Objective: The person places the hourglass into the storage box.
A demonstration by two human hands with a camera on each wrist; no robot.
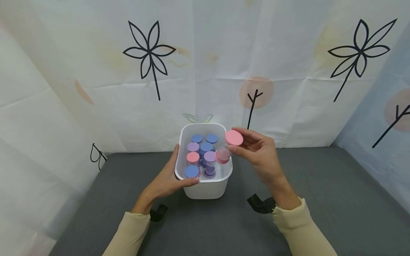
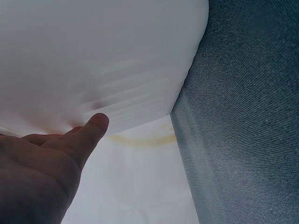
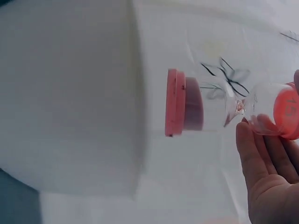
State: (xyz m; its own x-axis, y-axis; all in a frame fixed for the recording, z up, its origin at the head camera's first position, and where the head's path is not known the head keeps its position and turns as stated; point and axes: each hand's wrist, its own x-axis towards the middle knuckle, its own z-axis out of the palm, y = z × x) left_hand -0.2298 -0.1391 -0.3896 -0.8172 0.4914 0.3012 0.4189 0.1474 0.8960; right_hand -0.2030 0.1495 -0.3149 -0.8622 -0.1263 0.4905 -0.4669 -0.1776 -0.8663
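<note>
Above the right side of a white plastic bin (image 1: 205, 190), my right hand (image 1: 261, 151) holds a sand timer (image 1: 234, 138) by its upper pink cap. The timer tilts; its lower pink cap reaches over the bin's rim. In the right wrist view, its clear pinched glass (image 3: 240, 107) shows pink sand by the far cap. My left hand (image 1: 166, 179) holds the bin's near left corner, thumb on the front rim and fingers along the left wall. Inside the bin stand several more sand timers with blue (image 1: 192, 171), purple (image 1: 209, 156) and pink (image 1: 193, 158) caps.
The bin stands on a dark grey table (image 1: 307, 199) near its back edge. A pale cloth backdrop (image 1: 205, 64) with printed flowers and twigs hangs behind and at both sides. Black straps with small protruding mounts (image 1: 261, 203) sit at both wrists.
</note>
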